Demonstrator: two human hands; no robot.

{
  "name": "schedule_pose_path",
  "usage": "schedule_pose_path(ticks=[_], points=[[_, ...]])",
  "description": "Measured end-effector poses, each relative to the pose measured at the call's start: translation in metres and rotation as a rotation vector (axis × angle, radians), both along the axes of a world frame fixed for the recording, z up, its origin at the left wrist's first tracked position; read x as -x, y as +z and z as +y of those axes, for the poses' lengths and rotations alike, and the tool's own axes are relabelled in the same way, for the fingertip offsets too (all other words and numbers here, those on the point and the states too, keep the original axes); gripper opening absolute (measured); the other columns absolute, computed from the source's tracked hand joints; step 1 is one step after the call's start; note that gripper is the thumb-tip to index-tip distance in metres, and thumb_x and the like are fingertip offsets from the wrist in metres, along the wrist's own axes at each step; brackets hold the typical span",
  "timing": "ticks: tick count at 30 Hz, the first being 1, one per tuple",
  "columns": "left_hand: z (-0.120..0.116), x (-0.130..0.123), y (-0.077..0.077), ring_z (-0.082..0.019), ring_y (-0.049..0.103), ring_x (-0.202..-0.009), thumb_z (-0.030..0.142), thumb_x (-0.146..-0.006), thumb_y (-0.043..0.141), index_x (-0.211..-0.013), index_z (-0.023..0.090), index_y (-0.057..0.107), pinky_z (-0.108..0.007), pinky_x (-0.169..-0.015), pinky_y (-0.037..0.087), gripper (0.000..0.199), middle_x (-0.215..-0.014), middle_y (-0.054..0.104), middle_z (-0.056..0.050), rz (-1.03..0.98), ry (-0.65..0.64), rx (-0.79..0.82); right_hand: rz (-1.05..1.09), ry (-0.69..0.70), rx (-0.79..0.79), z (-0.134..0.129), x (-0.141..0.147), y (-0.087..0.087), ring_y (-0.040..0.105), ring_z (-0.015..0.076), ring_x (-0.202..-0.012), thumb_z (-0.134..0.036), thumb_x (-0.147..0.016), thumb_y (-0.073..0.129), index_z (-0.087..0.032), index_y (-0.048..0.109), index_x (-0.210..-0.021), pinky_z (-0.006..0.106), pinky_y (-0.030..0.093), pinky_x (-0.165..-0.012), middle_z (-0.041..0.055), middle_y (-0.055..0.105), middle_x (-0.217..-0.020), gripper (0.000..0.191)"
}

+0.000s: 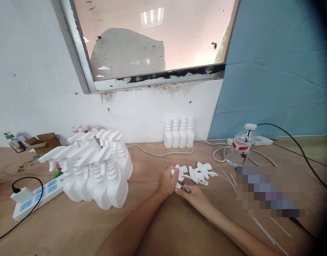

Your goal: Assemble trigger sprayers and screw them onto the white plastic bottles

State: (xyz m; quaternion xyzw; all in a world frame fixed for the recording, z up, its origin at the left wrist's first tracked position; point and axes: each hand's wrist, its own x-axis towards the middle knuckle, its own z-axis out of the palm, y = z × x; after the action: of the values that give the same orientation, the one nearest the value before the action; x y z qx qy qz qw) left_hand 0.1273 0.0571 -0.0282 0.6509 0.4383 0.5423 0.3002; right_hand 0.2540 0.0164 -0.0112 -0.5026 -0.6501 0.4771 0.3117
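Note:
At the middle of the table, my left hand (168, 182) is closed around a small white spray part, most of which the fingers hide. Close to its right, my right hand (193, 196) grips a short dark cylindrical object (186, 187), too small to identify. Just beyond both hands lies a loose group of white spray heads (203, 171). White spray bottles (118, 188) with heads fitted stand packed together on the left. Against the wall are several white bottles without heads (178, 133).
A clear water bottle (243, 145) stands at the right, near cables and thin white tubes (263, 229). On the left are a power strip (43, 192) and an open cardboard box (43, 142). A blurred patch covers something at the right.

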Motion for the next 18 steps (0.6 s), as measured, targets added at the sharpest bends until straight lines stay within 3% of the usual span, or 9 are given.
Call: schedule_pose_path(ticks=[6, 11, 14, 18], points=[[0.003, -0.001, 0.0, -0.01, 0.041, -0.053, 0.045, -0.086, 0.049, -0.067, 0.018, 0.052, -0.021, -0.055, 0.032, 0.033, -0.056, 0.046, 0.004, -0.132, 0.055, 0.042, -0.077, -0.137, -0.107, -0.007, 0.002, -0.003, 0.022, 0.0099, -0.051, -0.062, -0.067, 0.054, -0.022, 0.025, -0.049, 0.025, 0.016, -0.049, -0.0049, 0.023, -0.049, 0.053], [0.025, 0.03, 0.0, -0.01, 0.042, -0.051, 0.047, -0.082, 0.051, -0.068, 0.019, 0.049, -0.02, -0.051, 0.032, 0.031, -0.056, 0.045, 0.005, -0.356, 0.248, 0.108, -0.144, -0.254, -0.165, -0.004, -0.017, 0.006, 0.026, 0.0112, -0.051, -0.061, -0.07, 0.052, -0.022, 0.025, -0.049, 0.025, 0.018, -0.049, -0.0041, 0.024, -0.048, 0.052], [0.039, 0.046, -0.001, -0.01, 0.044, -0.048, 0.05, -0.078, 0.051, -0.069, 0.02, 0.046, -0.02, -0.047, 0.033, 0.032, -0.055, 0.044, 0.006, -0.494, 0.301, 0.164, -0.157, -0.264, -0.169, 0.01, -0.04, 0.014, 0.033, 0.0123, -0.049, -0.061, -0.07, 0.052, -0.022, 0.036, -0.047, 0.025, 0.023, -0.046, -0.0031, 0.033, -0.046, 0.049], [0.046, 0.047, -0.003, -0.009, 0.047, -0.047, 0.051, -0.072, 0.056, -0.07, 0.02, 0.044, -0.019, -0.046, 0.037, 0.033, -0.058, 0.046, 0.006, -0.631, 0.283, 0.21, -0.189, -0.322, -0.172, 0.032, -0.078, 0.021, 0.036, 0.0129, -0.04, -0.061, -0.076, 0.044, -0.02, 0.055, -0.059, 0.026, 0.027, -0.041, -0.0025, 0.039, -0.044, 0.046]])
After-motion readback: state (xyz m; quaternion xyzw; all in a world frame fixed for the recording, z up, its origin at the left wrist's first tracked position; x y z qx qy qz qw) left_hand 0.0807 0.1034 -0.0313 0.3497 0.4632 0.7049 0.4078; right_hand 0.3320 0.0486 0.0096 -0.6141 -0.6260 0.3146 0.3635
